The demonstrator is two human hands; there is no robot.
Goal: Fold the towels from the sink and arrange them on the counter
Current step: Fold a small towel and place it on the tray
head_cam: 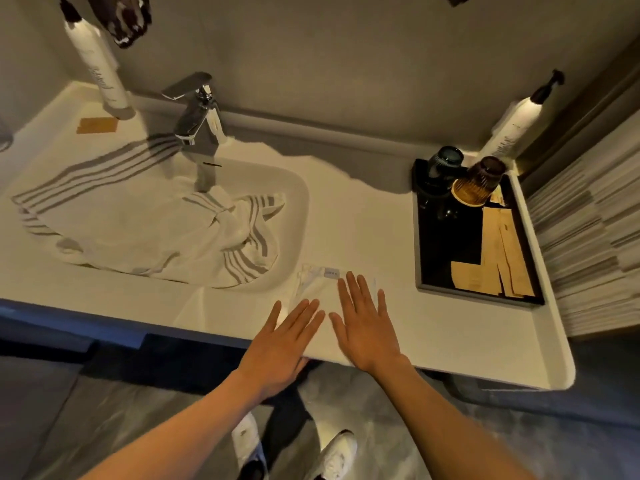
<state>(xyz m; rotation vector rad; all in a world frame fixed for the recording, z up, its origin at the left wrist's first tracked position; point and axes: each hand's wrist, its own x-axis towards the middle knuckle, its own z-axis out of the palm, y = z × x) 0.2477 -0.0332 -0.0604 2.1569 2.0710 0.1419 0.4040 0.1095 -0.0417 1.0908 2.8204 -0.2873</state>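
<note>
Head view: both hands lie flat with fingers spread, left hand [280,344] and right hand [363,323], pressing a small white towel [318,289] on the surface [467,334] just right of the sink [298,216]. Striped towels [145,230] heap inside the sink, soft, limp, probably light; best pinched at corners.

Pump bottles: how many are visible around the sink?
2. One pump bottle stands at the back left, beside the faucet. The other pump bottle stands in the back right corner, behind the black tray.
</note>
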